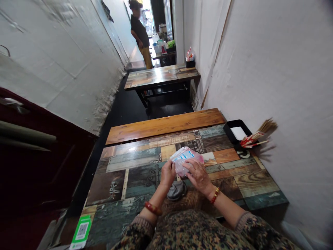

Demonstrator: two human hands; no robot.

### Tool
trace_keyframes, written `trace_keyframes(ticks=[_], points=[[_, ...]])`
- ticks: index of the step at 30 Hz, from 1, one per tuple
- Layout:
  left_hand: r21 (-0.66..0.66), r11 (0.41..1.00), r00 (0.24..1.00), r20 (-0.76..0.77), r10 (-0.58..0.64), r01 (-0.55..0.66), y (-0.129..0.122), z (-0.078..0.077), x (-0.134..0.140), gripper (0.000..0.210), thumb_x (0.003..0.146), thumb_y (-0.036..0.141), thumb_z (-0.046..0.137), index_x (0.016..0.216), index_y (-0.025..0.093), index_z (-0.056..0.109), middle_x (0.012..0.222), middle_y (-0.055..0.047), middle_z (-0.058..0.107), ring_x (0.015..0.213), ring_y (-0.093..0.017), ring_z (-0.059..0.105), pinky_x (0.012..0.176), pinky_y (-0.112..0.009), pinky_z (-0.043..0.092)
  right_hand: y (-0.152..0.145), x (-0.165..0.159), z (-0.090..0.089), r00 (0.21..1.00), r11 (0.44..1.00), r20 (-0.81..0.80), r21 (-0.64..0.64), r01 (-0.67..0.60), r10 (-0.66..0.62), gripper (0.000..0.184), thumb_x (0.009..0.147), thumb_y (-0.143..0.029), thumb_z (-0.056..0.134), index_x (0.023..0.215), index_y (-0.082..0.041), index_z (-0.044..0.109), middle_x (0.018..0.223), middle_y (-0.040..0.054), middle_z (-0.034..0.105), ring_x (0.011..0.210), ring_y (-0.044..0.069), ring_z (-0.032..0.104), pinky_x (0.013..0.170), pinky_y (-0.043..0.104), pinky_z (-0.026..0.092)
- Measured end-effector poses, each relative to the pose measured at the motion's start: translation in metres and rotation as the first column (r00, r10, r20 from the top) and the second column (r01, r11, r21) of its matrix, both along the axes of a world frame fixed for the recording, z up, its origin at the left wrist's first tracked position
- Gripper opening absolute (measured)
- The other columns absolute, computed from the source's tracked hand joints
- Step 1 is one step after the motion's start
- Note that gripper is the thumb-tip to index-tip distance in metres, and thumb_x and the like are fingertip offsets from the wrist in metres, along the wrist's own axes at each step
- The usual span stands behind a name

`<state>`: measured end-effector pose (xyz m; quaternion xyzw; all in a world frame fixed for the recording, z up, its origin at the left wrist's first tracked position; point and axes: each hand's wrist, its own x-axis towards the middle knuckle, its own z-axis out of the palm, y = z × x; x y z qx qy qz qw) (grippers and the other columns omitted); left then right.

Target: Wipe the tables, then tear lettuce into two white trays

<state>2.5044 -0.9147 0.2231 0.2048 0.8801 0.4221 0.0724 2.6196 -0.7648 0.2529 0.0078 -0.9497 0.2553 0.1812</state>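
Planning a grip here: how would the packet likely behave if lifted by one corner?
The packet would probably sag, since its plastic looks thin. Its shiny surface may be slippery. Its small size suggests it's light.

A narrow room runs between a pale, creased left wall [65, 52] with a ragged lower edge and a white right wall [273, 69], over a dark floor [114, 107], with a deep red panel [33, 166] on the near left. A glossy table [101, 187] with a multicoloured patchwork top stands beside the right wall, an orange-brown wooden bench [166, 125] runs along its far edge, and a second table [161, 74] with a similar top and dark legs stands beyond. Bright light enters through an opening [148, 15] at the far end, and both tabletops shine in patches.
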Motion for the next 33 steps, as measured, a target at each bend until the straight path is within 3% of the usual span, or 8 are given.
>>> trace_keyframes(ticks=[3,8,13,19,24,29,31,33], points=[[0.085,0.996,0.999,0.037,0.011,-0.014,0.01,0.008,0.0,0.019,0.084,0.029,0.045,0.068,0.021,0.049,0.06,0.002,0.054,0.059,-0.015,0.053,0.06,-0.026,0.04,0.005,-0.009,-0.002,1.0,1.0,0.008,0.0,0.03,-0.03,0.05,0.08,-0.007,0.054,0.125,-0.028,0.057,0.131,0.0087,0.054,0.124,0.028,0.048,0.104,0.05,0.042],[0.185,0.983,0.974,0.224,-0.03,-0.012,0.013,0.01,0.001,0.009,0.085,0.03,0.044,0.088,0.022,0.048,0.059,0.006,0.051,0.043,-0.011,0.047,0.048,-0.024,0.038,0.014,-0.017,-0.007,0.998,0.996,0.035,-0.066,0.059,-0.057,0.052,0.077,-0.006,0.055,0.125,-0.024,0.056,0.126,0.011,0.055,0.119,0.029,0.051,0.099,0.052,0.046],[0.151,0.988,0.994,0.106,0.027,-0.043,0.006,0.004,-0.003,0.006,0.082,0.025,0.046,0.087,0.021,0.048,0.066,0.003,0.054,0.058,-0.015,0.054,0.058,-0.027,0.043,0.002,-0.012,-0.011,0.999,0.977,0.036,-0.211,-0.001,0.009,0.051,0.085,-0.01,0.049,0.133,-0.027,0.052,0.121,0.0099,0.056,0.113,0.025,0.056,0.096,0.045,0.051],[0.134,0.991,0.999,0.043,-0.019,0.013,0.006,-0.002,0.0,0.006,0.084,0.027,0.044,0.083,0.022,0.047,0.067,0.002,0.053,0.062,-0.016,0.054,0.063,-0.029,0.043,-0.015,-0.023,-0.022,0.993,0.948,0.037,-0.304,-0.092,0.108,0.055,0.089,-0.008,0.038,0.142,-0.021,0.043,0.128,0.0144,0.055,0.12,0.024,0.053,0.103,0.045,0.048],[0.172,0.985,0.999,0.036,0.016,-0.022,-0.001,0.004,-0.006,0.008,0.083,0.029,0.047,0.083,0.021,0.048,0.07,0.002,0.055,0.064,-0.015,0.055,0.065,-0.028,0.043,-0.006,-0.023,-0.033,0.993,0.864,0.077,-0.502,-0.039,0.09,0.049,0.091,-0.011,0.038,0.135,-0.025,0.051,0.126,0.0101,0.06,0.114,0.022,0.059,0.102,0.047,0.049],[0.153,0.988,0.999,0.013,-0.038,0.035,0.003,0.022,0.0,0.011,0.086,0.03,0.044,0.09,0.021,0.049,0.073,0.0,0.057,0.067,-0.016,0.058,0.066,-0.028,0.044,-0.005,-0.022,-0.028,0.984,0.672,0.157,-0.721,0.17,-0.08,0.06,0.08,-0.012,0.053,0.138,-0.026,0.044,0.118,0.009,0.058,0.088,0.018,0.065,0.08,0.038,0.06],[0.119,0.99,0.997,0.003,-0.081,0.08,0.01,0.028,0.008,0.012,0.087,0.03,0.044,0.091,0.021,0.05,0.072,0.0,0.057,0.065,-0.016,0.057,0.064,-0.029,0.043,-0.006,-0.022,-0.023,0.98,0.662,0.154,-0.722,0.2,-0.128,0.063,0.077,-0.01,0.055,0.137,-0.025,0.046,0.112,0.0075,0.057,0.085,0.016,0.064,0.079,0.037,0.06],[0.084,0.989,0.992,-0.001,-0.125,0.124,0.017,0.032,0.016,0.012,0.087,0.029,0.043,0.091,0.021,0.05,0.07,0.001,0.056,0.064,-0.017,0.057,0.063,-0.029,0.043,-0.006,-0.021,-0.018,0.978,0.702,0.142,-0.681,0.211,-0.156,0.058,0.076,-0.007,0.054,0.131,-0.025,0.052,0.105,0.0057,0.058,0.083,0.016,0.062,0.08,0.036,0.058]])
